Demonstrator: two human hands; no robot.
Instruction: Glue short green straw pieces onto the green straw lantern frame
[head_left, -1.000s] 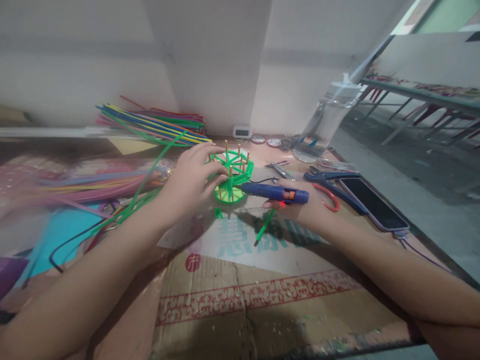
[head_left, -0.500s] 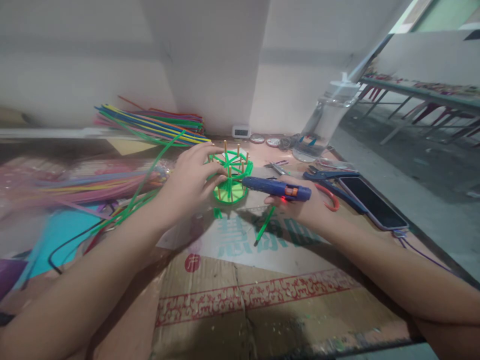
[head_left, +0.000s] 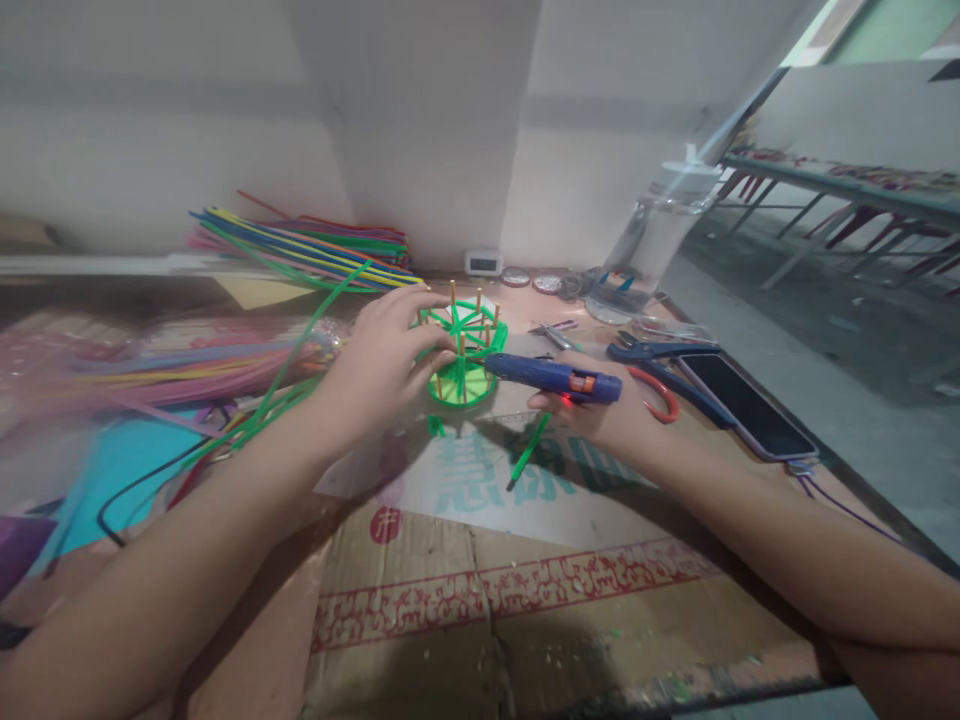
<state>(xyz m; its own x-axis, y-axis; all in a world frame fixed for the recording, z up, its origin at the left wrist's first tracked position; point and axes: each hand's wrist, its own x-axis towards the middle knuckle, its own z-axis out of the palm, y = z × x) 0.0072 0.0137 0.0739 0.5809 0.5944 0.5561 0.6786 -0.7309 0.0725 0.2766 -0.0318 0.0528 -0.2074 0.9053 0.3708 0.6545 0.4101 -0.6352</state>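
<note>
Sideways, left hand (head_left: 382, 365) fingers (head_left: 431, 350) pinch green frame (head_left: 463, 355); glue gun (head_left: 553, 378) nozzle touches it.

A: What do I have in front of me?

B: The little frame of sticks (head_left: 463, 350) stands on the cardboard sheet (head_left: 480, 560). My left hand (head_left: 379, 365) is against its left side; my right hand (head_left: 607, 405), to its right, holds the glue gun (head_left: 551, 376) with its nozzle at the frame.

A: Around that?

B: The bundle of straws (head_left: 300, 250) lies behind and left, near the wall. The bottle (head_left: 649, 245) stands behind and right, and the phone (head_left: 742, 405) lies to the right of the glue gun.
</note>
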